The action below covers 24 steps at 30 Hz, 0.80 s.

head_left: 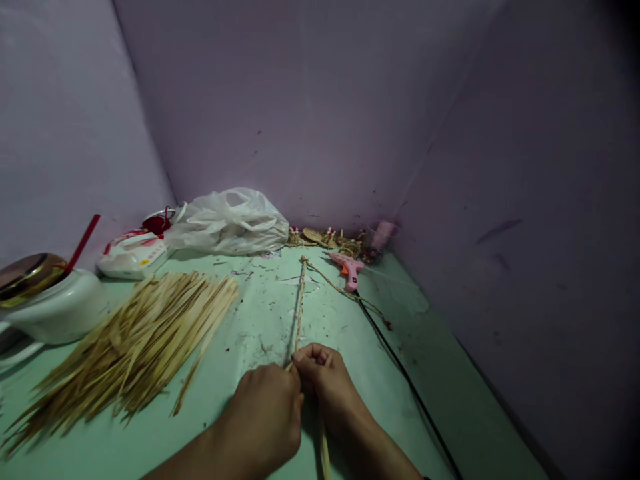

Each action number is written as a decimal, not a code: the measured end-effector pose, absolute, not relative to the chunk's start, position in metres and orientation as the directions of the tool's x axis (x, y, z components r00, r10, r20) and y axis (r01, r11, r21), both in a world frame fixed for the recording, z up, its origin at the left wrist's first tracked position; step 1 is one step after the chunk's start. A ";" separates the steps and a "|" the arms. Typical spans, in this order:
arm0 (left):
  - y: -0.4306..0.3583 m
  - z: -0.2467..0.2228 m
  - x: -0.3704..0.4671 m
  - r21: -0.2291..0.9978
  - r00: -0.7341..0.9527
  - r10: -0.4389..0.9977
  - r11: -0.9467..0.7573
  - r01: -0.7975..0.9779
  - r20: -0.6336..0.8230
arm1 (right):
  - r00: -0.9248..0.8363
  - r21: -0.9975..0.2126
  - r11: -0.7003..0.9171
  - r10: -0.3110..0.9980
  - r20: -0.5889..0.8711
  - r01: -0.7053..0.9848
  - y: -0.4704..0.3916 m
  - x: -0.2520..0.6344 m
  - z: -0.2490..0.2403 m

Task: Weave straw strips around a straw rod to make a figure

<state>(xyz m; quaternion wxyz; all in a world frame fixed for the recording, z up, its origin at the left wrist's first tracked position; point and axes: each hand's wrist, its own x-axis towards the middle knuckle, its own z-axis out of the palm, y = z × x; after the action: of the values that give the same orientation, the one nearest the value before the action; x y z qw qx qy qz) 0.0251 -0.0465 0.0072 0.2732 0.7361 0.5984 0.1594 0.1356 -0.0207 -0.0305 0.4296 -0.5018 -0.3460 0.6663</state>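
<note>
A thin braided straw cord (301, 307) runs from a knot on the green table toward me, pulled straight. My left hand (267, 413) is closed around its near end, the fingers curled under and partly hidden. Right beside it, my right hand (325, 380) pinches the same cord between thumb and fingertips. A loose pale straw strand (325, 447) hangs down below my right hand. From the far knot a second, thinner cord (330, 285) trails to the right.
Dry straw strips (145, 340) lie in a pile at left, near a white mug (65, 310). Behind stand a packet of wipes (135, 257) and a white plastic bag (230, 223). A pink glue gun (349, 268) with a black cable (400, 367) lies right, near small straw pieces (320, 237).
</note>
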 end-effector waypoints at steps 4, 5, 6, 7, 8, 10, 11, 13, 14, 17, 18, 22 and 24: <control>-0.021 0.018 0.012 0.803 0.065 0.970 0.154 0.576 -0.233 | -0.184 -0.901 -0.391 0.915 -0.359 -0.186 -0.021 0.138 -0.026; -0.016 0.018 0.011 0.836 0.081 0.931 0.278 0.473 -0.356 | -0.204 -0.901 -0.392 0.912 -0.356 -0.184 -0.021 0.138 -0.024; -0.012 0.016 0.010 0.846 0.127 0.881 0.384 0.369 -0.455 | -0.222 -0.899 -0.395 0.909 -0.353 -0.188 -0.020 0.139 -0.023; -0.010 0.013 0.011 0.838 0.189 0.830 0.466 0.284 -0.525 | -0.238 -0.896 -0.398 0.906 -0.351 -0.195 -0.020 0.139 -0.022; -0.008 0.009 0.012 0.828 0.233 0.796 0.515 0.224 -0.558 | -0.248 -0.895 -0.399 0.904 -0.348 -0.200 -0.020 0.139 -0.022; -0.007 0.000 0.013 0.831 0.249 0.793 0.522 0.194 -0.556 | -0.257 -0.903 -0.389 0.905 -0.338 -0.183 -0.019 0.139 -0.024; -0.006 -0.004 0.014 0.833 0.234 0.802 0.508 0.218 -0.550 | -0.252 -0.913 -0.377 0.909 -0.333 -0.156 -0.018 0.139 -0.026; -0.005 -0.008 0.014 0.827 0.202 0.817 0.472 0.305 -0.541 | -0.216 -0.940 -0.333 0.926 -0.311 -0.077 -0.017 0.139 -0.030; -0.005 -0.008 0.014 0.817 0.191 0.820 0.454 0.356 -0.539 | -0.191 -0.954 -0.297 0.939 -0.286 -0.028 -0.017 0.139 -0.032; -0.003 -0.008 0.013 0.809 0.160 0.866 0.356 0.467 -0.473 | -0.118 -0.973 -0.145 0.979 -0.167 0.177 -0.020 0.141 -0.033; -0.003 -0.007 0.013 0.820 0.155 0.892 0.307 0.482 -0.425 | -0.097 -0.960 -0.105 0.986 -0.134 0.260 -0.022 0.142 -0.032; -0.002 -0.011 0.013 0.845 0.171 0.932 0.199 0.497 -0.321 | -0.043 -0.880 -0.097 0.990 -0.131 0.465 -0.028 0.149 -0.025; -0.003 -0.013 0.013 0.841 0.181 0.924 0.210 0.499 -0.338 | -0.045 -0.875 -0.131 0.984 -0.171 0.467 -0.030 0.152 -0.025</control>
<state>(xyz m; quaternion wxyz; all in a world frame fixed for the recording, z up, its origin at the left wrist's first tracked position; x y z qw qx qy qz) 0.0132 -0.0028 -0.0126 0.4918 0.5904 0.6025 0.2158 0.1518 -0.0302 -0.0249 0.3046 -0.6204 -0.5847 0.4248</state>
